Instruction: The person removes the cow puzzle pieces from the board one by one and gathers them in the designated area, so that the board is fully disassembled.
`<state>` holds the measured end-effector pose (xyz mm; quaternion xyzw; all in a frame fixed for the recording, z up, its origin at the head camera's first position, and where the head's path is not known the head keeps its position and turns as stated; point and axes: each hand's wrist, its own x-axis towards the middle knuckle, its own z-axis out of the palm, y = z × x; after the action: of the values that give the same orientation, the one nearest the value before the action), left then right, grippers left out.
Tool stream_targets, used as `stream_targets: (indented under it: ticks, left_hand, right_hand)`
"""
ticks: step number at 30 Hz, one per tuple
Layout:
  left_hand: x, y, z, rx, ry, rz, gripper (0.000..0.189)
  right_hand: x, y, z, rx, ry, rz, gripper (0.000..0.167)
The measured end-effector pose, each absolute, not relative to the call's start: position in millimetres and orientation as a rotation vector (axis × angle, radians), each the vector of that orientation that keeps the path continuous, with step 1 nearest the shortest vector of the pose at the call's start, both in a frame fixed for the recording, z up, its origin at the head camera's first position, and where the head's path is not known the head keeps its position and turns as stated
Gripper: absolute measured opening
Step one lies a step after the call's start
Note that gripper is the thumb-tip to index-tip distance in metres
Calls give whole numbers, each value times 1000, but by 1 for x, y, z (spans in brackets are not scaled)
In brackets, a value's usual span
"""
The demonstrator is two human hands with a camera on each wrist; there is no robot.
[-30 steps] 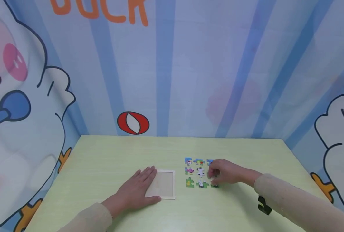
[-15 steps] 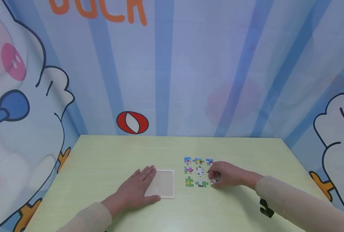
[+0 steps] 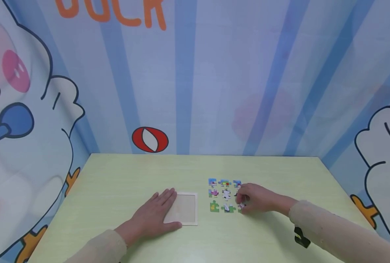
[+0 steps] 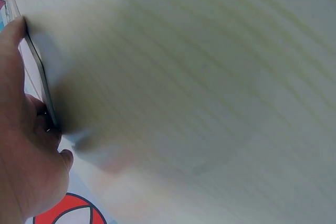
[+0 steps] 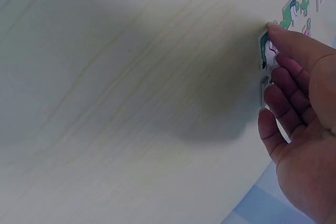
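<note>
My left hand (image 3: 153,215) lies flat with straight fingers over the left side of a pale, shallow wooden puzzle tray (image 3: 196,208). In the left wrist view, the thumb rests along the tray's edge (image 4: 39,66). To the right, several jigsaw pieces (image 3: 226,194) lie apart in three rows on the table. My right hand (image 3: 255,197) is at their right column, thumb and index finger pinching the lower-right puzzle piece (image 5: 268,51), which lies at the table surface. The hand partly hides the middle-right piece (image 5: 265,83). The other right fingers are loosely curled.
The pale wood-grain table (image 3: 142,168) reaches back to a blue striped curtain (image 3: 214,91) printed with cartoon ducks. A black band (image 3: 301,237) hangs below the right sleeve (image 3: 339,226).
My right hand has shifted slightly, and the lower-right puzzle piece shows more beside its thumb than a second ago. The left hand and tray have stayed put.
</note>
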<state>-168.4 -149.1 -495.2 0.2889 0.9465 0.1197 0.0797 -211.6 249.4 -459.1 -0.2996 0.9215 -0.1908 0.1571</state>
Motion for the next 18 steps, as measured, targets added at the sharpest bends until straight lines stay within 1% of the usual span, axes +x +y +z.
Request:
stream_targets:
  ticks: [9,18]
  left_hand:
    - [-169,-146,-493,849,2839,373,102]
    - [-168,-144,-482,793,2842,350,105]
  right_hand:
    - [-209,258,-444,-862,2683,-593,20]
    - [-188,286,-426,-864,2822,-607,28]
